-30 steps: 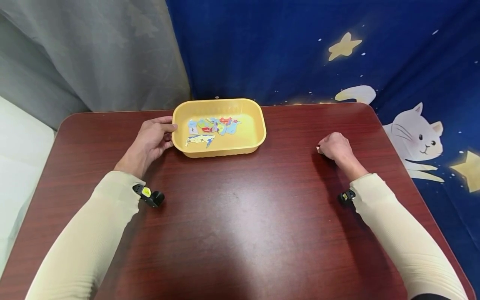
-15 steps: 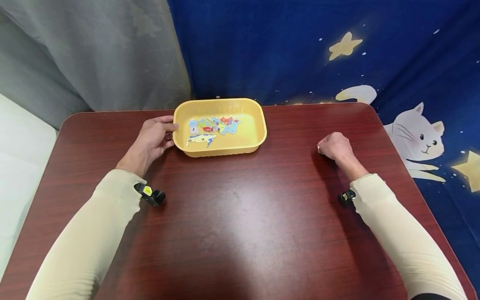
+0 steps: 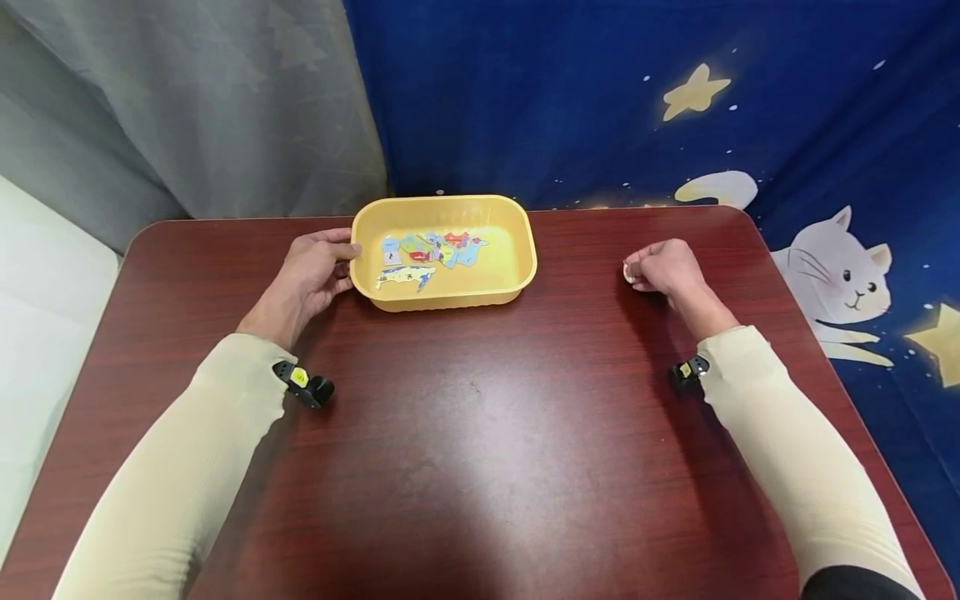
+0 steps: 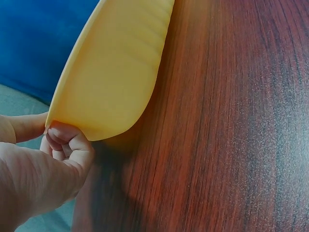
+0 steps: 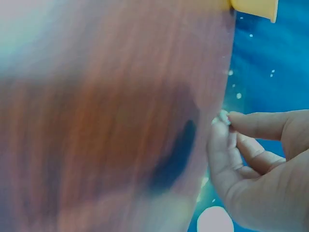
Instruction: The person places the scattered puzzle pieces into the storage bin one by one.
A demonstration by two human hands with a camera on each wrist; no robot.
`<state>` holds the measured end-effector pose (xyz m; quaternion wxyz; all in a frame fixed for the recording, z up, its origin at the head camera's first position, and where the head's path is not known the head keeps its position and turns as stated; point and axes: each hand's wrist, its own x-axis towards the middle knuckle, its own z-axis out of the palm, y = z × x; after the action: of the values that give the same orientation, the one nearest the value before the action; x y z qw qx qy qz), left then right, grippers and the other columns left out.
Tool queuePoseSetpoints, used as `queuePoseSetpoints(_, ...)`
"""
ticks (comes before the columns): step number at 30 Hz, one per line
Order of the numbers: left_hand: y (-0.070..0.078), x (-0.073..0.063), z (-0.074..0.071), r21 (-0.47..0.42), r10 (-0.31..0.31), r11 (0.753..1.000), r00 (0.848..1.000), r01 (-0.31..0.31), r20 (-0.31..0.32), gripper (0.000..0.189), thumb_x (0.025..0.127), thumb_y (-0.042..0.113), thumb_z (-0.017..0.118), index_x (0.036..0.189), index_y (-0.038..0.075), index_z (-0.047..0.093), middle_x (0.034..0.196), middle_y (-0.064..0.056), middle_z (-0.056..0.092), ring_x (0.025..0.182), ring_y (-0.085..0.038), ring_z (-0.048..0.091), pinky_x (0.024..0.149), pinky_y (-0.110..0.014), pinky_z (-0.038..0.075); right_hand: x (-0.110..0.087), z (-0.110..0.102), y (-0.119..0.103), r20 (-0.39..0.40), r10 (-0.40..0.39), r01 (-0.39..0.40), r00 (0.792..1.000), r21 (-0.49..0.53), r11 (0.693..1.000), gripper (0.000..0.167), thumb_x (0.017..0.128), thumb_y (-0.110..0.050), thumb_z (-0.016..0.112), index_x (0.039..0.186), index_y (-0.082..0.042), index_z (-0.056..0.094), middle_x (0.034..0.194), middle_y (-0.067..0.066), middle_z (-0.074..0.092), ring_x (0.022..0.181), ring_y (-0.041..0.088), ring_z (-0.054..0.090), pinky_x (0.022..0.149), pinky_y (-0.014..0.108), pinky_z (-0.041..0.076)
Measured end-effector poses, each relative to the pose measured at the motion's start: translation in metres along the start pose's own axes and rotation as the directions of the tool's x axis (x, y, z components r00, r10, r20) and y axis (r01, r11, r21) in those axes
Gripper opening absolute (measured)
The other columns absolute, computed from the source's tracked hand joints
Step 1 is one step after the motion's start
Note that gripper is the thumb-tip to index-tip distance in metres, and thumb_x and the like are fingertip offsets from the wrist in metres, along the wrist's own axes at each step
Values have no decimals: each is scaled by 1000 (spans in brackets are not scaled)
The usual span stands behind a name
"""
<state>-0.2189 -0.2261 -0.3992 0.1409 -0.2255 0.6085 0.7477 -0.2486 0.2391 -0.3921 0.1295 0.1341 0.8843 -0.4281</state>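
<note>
My left hand (image 3: 309, 268) grips the left end of a yellow plastic tub (image 3: 450, 302) at the back of the table. Up close in the left wrist view, thumb and fingers pinch the tub's rim (image 4: 67, 72). Several flat, colourful map-shaped pieces (image 3: 405, 276) lie inside on the left and middle of its floor. Well to the right of the tub is my right hand (image 3: 666, 268), held over the table. Between its thumb and forefinger it pinches a small, thin, whitish piece (image 5: 223, 117), mostly covered by the fingertips.
The dark red wooden table (image 3: 480, 433) has rounded back corners. Behind it hang a grey curtain (image 3: 225, 108) and a blue curtain (image 3: 525, 100) with stars and a cat. A black wrist camera (image 3: 303, 383) sits on the left sleeve, another camera (image 3: 687, 372) on the right.
The right hand has risen and shifted slightly back and left, and the whitish piece between its fingertips now shows more. The left hand stays on the tub.
</note>
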Motion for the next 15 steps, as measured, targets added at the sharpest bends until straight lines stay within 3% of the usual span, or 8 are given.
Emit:
queuePoseSetpoints(9, 2, -1, -1, -3, -10, 1000, 1000, 10, 3, 46, 96, 9, 58, 141, 10, 46, 122, -12, 53, 76, -13, 61, 69, -25, 58, 9, 25, -25, 3, -79, 77, 997, 192, 978, 27, 90, 0, 61, 114, 13, 62, 71, -4, 66, 62, 3, 63, 68, 25, 59)
queuePoseSetpoints(12, 2, -1, -1, -2, -13, 1000, 1000, 13, 1, 46, 97, 9, 57, 141, 10, 46, 123, -12, 53, 75, -13, 60, 69, -25, 58, 10, 31, -31, 44, -79, 62, 996, 306, 950, 25, 90, 3, 60, 114, 12, 62, 76, -1, 67, 65, 5, 66, 69, 25, 59)
queuePoseSetpoints(15, 2, 0, -1, -6, -13, 1000, 1000, 13, 0, 45, 97, 8, 56, 141, 9, 46, 123, -12, 53, 75, -13, 60, 68, -25, 58, 11, 36, -37, 96, -77, 28, 992, 436, 899, 19, 89, 6, 61, 108, 9, 64, 79, 3, 69, 69, 9, 68, 69, 25, 58)
